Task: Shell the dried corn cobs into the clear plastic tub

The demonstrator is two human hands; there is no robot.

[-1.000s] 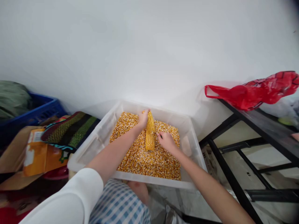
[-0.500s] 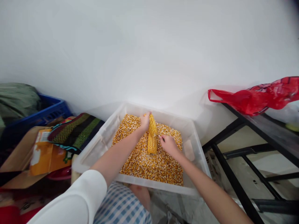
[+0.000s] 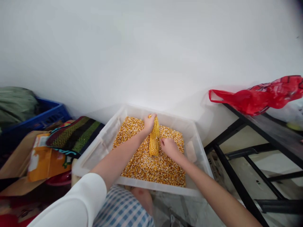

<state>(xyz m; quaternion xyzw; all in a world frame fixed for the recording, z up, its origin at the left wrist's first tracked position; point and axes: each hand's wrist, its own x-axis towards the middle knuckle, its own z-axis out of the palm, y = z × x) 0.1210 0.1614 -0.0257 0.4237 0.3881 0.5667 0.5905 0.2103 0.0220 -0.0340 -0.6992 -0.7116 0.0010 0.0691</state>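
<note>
Near the back edge of a translucent tub (image 3: pixel 156 185), two ears of corn meet above loose kernels (image 3: pixel 151 171).

The left hand (image 3: pixel 149 123) is closed round the upper ear (image 3: pixel 155 128), with the lower ear (image 3: pixel 154 147) running on toward the front edge; the right hand (image 3: pixel 168 146) is curled just beside where they meet, and whether it grips anything I cannot tell. A white wall (image 3: pixel 151 56) stands behind the back edge, a mesh bag (image 3: pixel 75 136) and cardboard box (image 3: pixel 17 154) crowd the left edge, and a black metal frame (image 3: pixel 234 176) is near the right edge, a red plastic bag (image 3: pixel 255 99) draped on it. Between the forearms, the kernels lie open toward the front edge; bare plastic shows along the right.
</note>
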